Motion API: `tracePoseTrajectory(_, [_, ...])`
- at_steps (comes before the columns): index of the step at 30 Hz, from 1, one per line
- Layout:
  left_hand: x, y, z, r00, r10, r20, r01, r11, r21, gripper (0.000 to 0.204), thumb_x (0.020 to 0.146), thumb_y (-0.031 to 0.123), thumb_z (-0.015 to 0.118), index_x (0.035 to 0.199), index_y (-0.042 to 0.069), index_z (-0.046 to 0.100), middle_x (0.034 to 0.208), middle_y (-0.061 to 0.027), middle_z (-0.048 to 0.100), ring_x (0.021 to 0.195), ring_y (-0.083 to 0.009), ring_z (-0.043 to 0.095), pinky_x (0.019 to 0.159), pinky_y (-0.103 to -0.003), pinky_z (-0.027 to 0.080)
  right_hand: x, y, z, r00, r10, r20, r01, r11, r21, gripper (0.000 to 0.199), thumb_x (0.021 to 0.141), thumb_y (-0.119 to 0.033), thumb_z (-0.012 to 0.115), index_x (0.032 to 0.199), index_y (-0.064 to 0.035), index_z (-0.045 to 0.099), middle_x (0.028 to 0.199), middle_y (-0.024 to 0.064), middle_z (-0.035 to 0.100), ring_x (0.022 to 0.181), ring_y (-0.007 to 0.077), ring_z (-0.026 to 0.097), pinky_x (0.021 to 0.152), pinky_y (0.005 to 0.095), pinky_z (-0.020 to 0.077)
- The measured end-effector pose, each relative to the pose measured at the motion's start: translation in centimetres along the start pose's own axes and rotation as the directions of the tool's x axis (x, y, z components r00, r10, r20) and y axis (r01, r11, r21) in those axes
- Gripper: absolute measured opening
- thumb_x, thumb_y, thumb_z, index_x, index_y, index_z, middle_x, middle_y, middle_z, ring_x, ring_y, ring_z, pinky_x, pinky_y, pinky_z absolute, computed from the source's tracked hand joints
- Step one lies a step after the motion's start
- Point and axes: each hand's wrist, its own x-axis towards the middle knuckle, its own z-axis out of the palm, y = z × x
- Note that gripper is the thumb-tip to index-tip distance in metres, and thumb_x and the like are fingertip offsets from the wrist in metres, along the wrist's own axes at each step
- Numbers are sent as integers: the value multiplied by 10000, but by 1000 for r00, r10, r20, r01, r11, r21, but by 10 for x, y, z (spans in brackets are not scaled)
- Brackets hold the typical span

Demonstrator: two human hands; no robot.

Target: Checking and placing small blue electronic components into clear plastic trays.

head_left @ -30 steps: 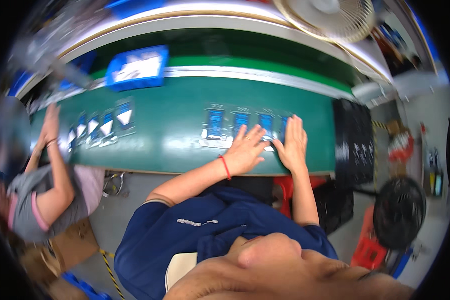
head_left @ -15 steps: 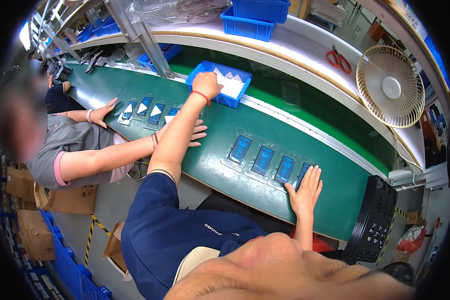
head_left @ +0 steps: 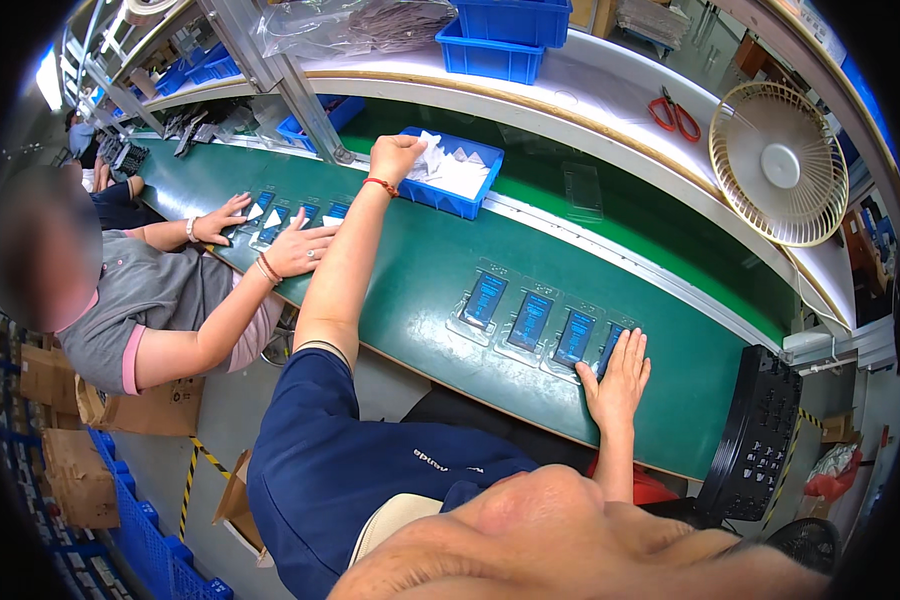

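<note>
Reaching into the blue bin (head_left: 470, 185), our left hand (head_left: 395, 157) closes on white packets (head_left: 457, 170) while our right hand (head_left: 617, 375) lies spread flat, steadying the clear tray (head_left: 530, 322).

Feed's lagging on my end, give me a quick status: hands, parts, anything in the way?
Left hand in blue bin, on white pieces. Right hand flat on rightmost clear tray on green belt. Co-worker's hands close left.
</note>
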Motion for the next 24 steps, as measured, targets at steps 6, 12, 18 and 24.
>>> tracePoseTrajectory(6, [-18, 20, -7, 948, -235, 212, 317, 701, -639, 109, 946, 85, 523, 998, 4, 574, 1017, -133, 655, 889, -230, 669, 655, -341, 594, 0, -2, 1, 995, -8, -95, 17, 996, 92, 799, 824, -428, 672, 1433, -25, 348, 1500, 255, 260, 1414, 388, 204, 1118, 517, 183])
tracePoseTrajectory(12, [-110, 55, -9, 859, -86, 504, 455, 578, -677, 174, 933, 49, 514, 1098, -2, 489, 1033, -180, 645, 843, -261, 687, 610, -307, 595, 55, -74, -10, 940, -127, -315, 319, 652, 688, 415, 808, -236, 729, 1143, -14, 625, 1028, 178, 677, 968, 321, 647, 869, 384, 481])
tracePoseTrajectory(18, [-199, 46, 16, 832, -67, 551, 507, 497, -704, 338, 826, -44, 668, 1118, -19, 500, 985, -145, 662, 792, -194, 677, 591, -241, 583, 109, -137, 31, 987, -131, 87, -60, 200, 978, 307, 757, -72, 781, 1005, 42, 640, 817, 82, 682, 758, 105, 640, 677, 241, 515])
tracePoseTrajectory(24, [-220, 25, -2, 772, -106, 626, 619, 348, -704, 303, 878, 21, 632, 1160, -38, 538, 1001, -142, 660, 801, -190, 675, 651, -262, 597, 102, -151, 43, 973, -172, 151, -120, 178, 977, 163, 774, -25, 742, 911, 12, 661, 794, 79, 693, 712, 96, 639, 635, 235, 519])
